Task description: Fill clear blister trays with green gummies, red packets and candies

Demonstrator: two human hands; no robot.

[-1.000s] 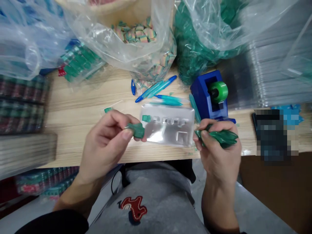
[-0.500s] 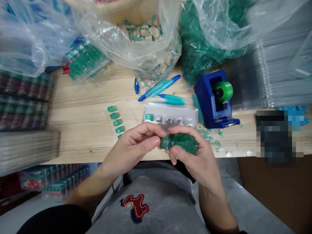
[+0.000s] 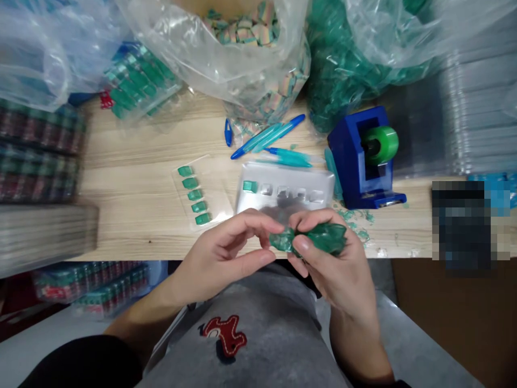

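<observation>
Far left of the clear tray (image 3: 323,180), stacked packs (image 3: 36,178) are blurred and cut off by the view's border; a stretch of wooden table (image 3: 129,199) runs from them to a clear card (image 3: 216,202) bearing five green pieces (image 3: 194,195), just left of the tray. On the tray's near side, the left hand (image 3: 228,253) curls loosely, fingertips at the end of a green bundle (image 3: 331,235); whether they grip it, I cannot tell. The tray has one green block (image 3: 249,186) in its leftmost hollow; hands hide its near edge. Beyond it, a plastic bag (image 3: 194,54), cut off at the top, contains striped pieces (image 3: 244,33). The right hand (image 3: 341,272) grasps the bundle, partly covering it, in front of the tray by the table's edge. Right of the tray stands a blue tape dispenser (image 3: 343,159); farther right, a dark object (image 3: 462,223) is pixelated.
</observation>
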